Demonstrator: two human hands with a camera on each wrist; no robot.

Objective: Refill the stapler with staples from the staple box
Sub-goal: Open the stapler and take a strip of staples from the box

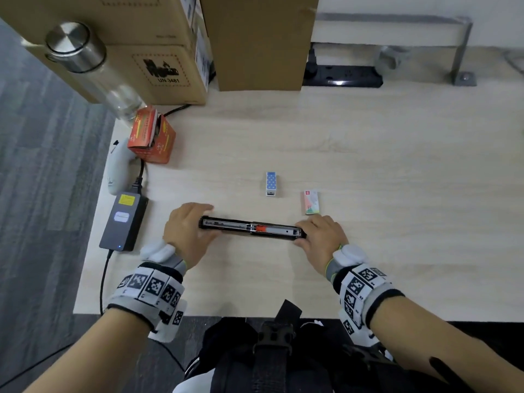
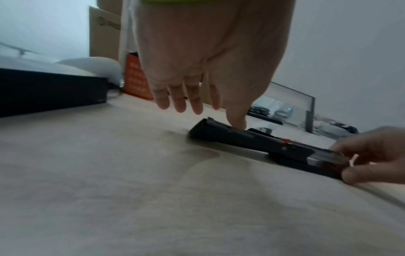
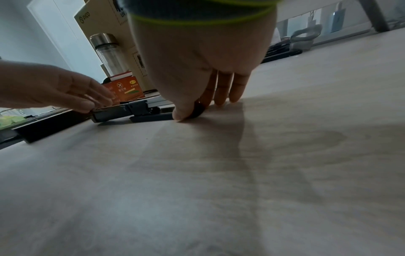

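Both hands are working on the stapler, which is lying opened out flat across the near middle of the desk, its metal staple channel facing up with an orange pusher piece showing about halfway along. Left hand is sitting at the stapler's 9 o'clock end: the thumb is pressing down on the top of the black arm while the other fingers are hanging straight and spread, clear of it. Right hand is at the 3 o'clock end, pinching the tip of the stapler between thumb and forefinger, the remaining fingers reaching down to the desk surface just beyond it.

Two small boxes are waiting beyond the stapler. A blue dotted staple box is standing at roughly 12 o'clock from the stapler's middle, and a pale pink and green one is lying at about 1 o'clock, just past the right hand.

Over at 10 o'clock an orange carton is sitting with its flap open, beside a clear bottle with a steel cap and tall cardboard boxes. A dark power adapter is resting at 9 o'clock near the desk's edge, with its cable trailing off
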